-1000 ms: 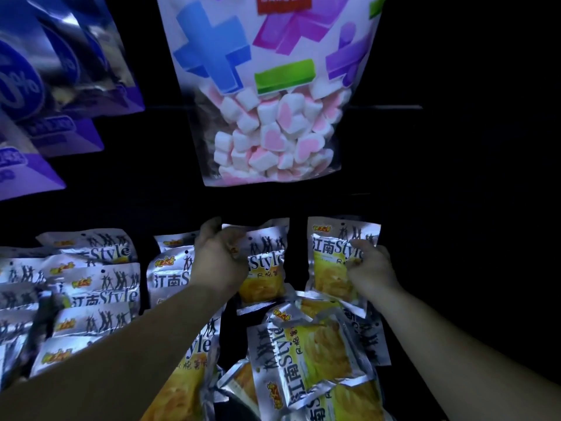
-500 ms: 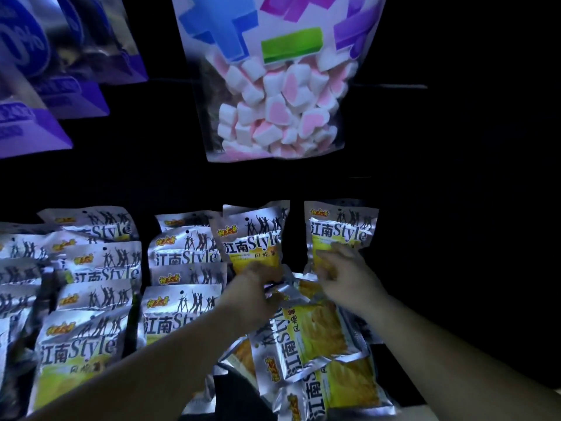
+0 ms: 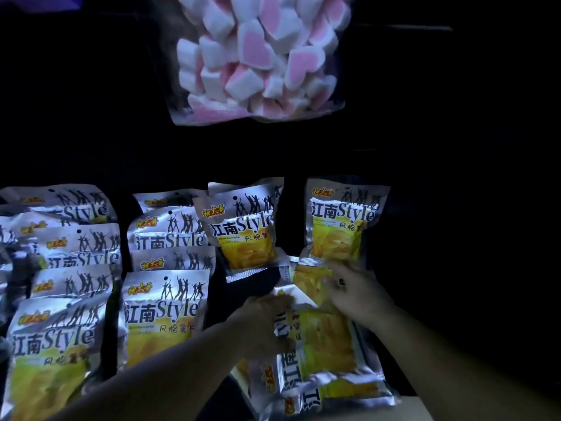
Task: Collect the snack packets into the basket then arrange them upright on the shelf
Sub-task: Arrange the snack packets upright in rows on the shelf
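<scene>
Snack packets (image 3: 164, 317) fill the left of the shelf (image 3: 291, 232) in overlapping upright columns, silver foil fronts with black dancer silhouettes over a yellow crisp picture. Moving across, the third-column packet (image 3: 243, 232) now stands on its own. A second ago the left hand was steadying it, and it has let go! That left hand (image 3: 264, 323) has dropped to the loose pile (image 3: 321, 387) lying flat at the front, fingers curled round the left edge of the top packet (image 3: 321, 332). The right hand (image 3: 355, 296) has come down too, off the end packet (image 3: 340, 220), which stays upright behind it. Its fingers lie on the top packet's far end, but blur hides whether they pinch or only touch. So two more look placed, I'd say, and the next is being drawn from the pile. Several flat ones remain, so the arranging seems well along but not finished; no basket in view. The foil looks crinkly, slick and glossy, in flat pillow shapes with crimped seals, likely to slide. Overhead hangs a clear marshmallow bag (image 3: 258, 62) full of soft pink-and-white hearts.
</scene>
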A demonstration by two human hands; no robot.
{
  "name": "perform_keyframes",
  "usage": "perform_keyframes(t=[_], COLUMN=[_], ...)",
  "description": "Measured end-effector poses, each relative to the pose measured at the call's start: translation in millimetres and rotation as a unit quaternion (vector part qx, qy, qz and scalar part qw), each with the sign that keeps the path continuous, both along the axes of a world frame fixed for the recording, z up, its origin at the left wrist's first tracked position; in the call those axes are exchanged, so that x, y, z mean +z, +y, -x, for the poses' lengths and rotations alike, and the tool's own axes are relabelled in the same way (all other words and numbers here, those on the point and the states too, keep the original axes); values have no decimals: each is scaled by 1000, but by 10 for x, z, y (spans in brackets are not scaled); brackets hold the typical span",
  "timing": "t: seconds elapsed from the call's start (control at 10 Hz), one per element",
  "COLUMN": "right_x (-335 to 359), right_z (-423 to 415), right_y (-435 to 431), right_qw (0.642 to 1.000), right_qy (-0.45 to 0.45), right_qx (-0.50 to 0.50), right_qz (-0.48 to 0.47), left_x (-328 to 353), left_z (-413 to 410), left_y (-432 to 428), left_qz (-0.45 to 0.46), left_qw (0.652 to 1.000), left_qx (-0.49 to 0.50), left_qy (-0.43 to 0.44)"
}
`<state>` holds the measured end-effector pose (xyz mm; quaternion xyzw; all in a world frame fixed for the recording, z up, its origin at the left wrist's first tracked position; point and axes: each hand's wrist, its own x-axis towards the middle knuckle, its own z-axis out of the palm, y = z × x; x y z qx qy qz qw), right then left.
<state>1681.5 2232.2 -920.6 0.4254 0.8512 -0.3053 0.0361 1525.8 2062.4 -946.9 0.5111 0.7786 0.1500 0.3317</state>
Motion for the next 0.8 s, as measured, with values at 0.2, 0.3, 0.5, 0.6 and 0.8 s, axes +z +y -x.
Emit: perform_keyframes(t=[0.2, 0.3, 0.5, 0.6, 0.8], right_x=[-151, -98, -81, -51, 66], right_z=[-35, -74, -165, -113, 110], right_y=[-137, -139, -63, -7, -87], right_qw=[993, 991, 994, 994, 964], right_qy=[-87, -113, -52, -21, -21], right_qx=[40, 48, -21, -36, 20], right_qz=[75, 46, 98, 99, -264], left_x=[-21, 9, 35, 80, 236], left_z=[51, 53, -28, 43, 384], left_y=[-48, -71, -139, -165, -74], left_qz=[42, 56, 59, 26, -70], left_qw=[998, 994, 991, 994, 960], left_qx=[-39, -54, -79, -58, 69], left_qy=[39, 72, 93, 87, 263])
